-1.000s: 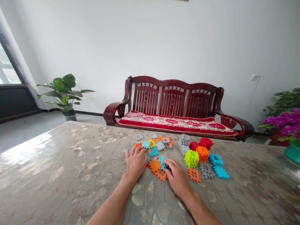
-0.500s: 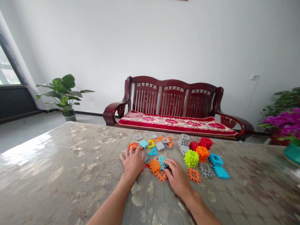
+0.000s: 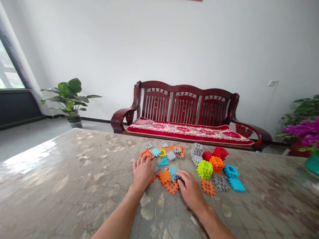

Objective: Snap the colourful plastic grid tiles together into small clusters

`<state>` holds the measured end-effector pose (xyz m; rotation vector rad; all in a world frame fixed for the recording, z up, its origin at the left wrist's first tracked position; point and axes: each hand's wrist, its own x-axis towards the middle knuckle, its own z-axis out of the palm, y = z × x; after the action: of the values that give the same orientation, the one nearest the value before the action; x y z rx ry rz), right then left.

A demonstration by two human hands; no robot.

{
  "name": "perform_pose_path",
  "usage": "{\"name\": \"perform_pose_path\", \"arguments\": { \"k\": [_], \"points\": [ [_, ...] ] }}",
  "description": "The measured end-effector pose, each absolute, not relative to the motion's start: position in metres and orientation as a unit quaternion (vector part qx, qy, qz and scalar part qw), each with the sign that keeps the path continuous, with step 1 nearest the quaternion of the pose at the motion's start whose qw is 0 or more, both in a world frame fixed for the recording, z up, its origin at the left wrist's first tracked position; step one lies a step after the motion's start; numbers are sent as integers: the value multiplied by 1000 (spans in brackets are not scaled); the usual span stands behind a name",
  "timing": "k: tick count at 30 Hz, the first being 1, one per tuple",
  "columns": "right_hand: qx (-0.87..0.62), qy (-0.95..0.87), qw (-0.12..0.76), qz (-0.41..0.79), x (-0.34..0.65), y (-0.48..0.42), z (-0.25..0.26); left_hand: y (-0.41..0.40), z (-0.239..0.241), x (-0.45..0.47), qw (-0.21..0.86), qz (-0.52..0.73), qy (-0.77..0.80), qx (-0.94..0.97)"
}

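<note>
Under the person's two bare hands on the marbled grey desk (image 3: 74, 179) lies a scatter of flat, notched plastic building tiles. Since half a second ago the left hand (image 3: 142, 172) has slid a little to the right and the view has shifted slightly; the right hand (image 3: 190, 191) has barely moved. The left grip is spread flat, fingers wide, holding nothing, pressing on tiles; just past its fingertips sits the small orange notched tile (image 3: 146, 153), which lay further left in the earlier frame. The right grip is loosely open, palm down, its fingertips touching the light-blue notched tile (image 3: 172, 171). Between the two hands lies the orange square tile (image 3: 164, 176), with the orange lattice tile (image 3: 171, 187) just beside the right thumb. To the right of the right hand are a lime-green spiky ball of joined tiles (image 3: 204, 169), an orange ball (image 3: 216, 164) and a second orange lattice tile (image 3: 208, 187).
</note>
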<state>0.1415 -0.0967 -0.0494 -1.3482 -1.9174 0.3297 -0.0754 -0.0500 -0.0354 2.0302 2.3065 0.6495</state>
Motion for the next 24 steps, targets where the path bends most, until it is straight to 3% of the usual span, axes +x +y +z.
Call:
{"name": "perform_pose_path", "arguments": {
  "k": [24],
  "points": [
    [-509, -740, 430, 92, 142, -95, -50, -49, -38, -75, -19, 224, 717, 660]
  ]
}}
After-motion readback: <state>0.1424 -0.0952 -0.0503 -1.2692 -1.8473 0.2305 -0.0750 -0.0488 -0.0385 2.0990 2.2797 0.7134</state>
